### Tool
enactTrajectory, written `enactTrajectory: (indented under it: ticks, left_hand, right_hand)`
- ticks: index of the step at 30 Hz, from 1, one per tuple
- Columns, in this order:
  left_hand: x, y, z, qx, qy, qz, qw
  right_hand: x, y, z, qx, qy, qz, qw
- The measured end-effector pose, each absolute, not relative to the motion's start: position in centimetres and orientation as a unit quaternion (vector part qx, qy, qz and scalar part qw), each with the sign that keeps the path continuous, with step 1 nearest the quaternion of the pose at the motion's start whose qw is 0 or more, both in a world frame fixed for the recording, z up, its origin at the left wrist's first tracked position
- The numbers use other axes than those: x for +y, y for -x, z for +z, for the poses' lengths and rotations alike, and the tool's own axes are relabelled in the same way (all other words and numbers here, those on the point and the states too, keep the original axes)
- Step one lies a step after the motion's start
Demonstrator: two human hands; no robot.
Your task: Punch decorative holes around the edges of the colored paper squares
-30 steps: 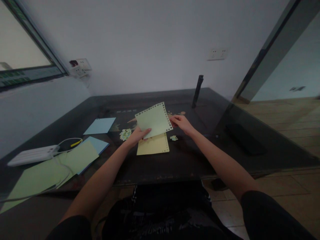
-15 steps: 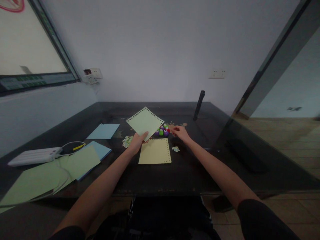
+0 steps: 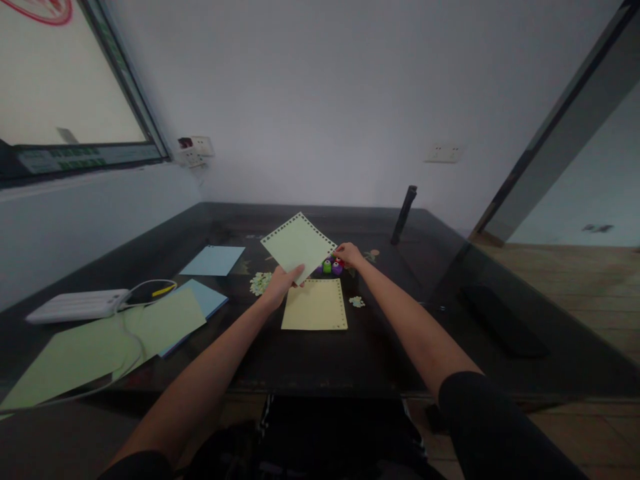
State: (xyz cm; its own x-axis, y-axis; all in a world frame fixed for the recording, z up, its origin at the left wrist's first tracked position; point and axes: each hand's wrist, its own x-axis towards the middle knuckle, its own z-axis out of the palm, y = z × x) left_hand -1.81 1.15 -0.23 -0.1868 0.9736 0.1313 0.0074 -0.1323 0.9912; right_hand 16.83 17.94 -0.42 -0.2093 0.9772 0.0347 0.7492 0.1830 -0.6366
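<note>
Bare table (image 3: 390, 347) at lower centre and right gives open passage, while the punches (image 3: 331, 266) and yellow sheet (image 3: 315, 305) crowd the centre, paper scraps (image 3: 261, 283) lie just left, and sheets (image 3: 165, 320), cable (image 3: 125, 347) and power strip (image 3: 77, 305) block the left.

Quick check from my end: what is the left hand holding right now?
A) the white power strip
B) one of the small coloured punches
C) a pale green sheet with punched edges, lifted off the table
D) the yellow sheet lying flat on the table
C: the left hand pinches the lower corner of the pale green sheet, which is raised above the yellow sheet that lies flat on the table.
</note>
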Motion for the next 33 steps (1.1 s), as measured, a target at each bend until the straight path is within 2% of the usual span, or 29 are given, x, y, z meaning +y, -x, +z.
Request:
enactTrajectory:
  ticks: [8, 24, 33]
  left_hand:
    - [0.7, 1.6, 0.4, 0.517, -0.478, 0.576, 0.416]
    - [1.1, 1.7, -0.4, 0.518, -0.499, 0.558, 0.414]
    - [1.0, 1.6, -0.6, 0.521, -0.504, 0.551, 0.413]
  right_hand:
    - [18.4, -16.0, 0.5, -0.724, 0.603, 0.285, 0.176]
    - [17.3, -18.4, 0.8, -0.694, 0.556, 0.406, 0.211]
    - [16.0, -19.6, 0.9, -0.717, 0.539, 0.388, 0.21]
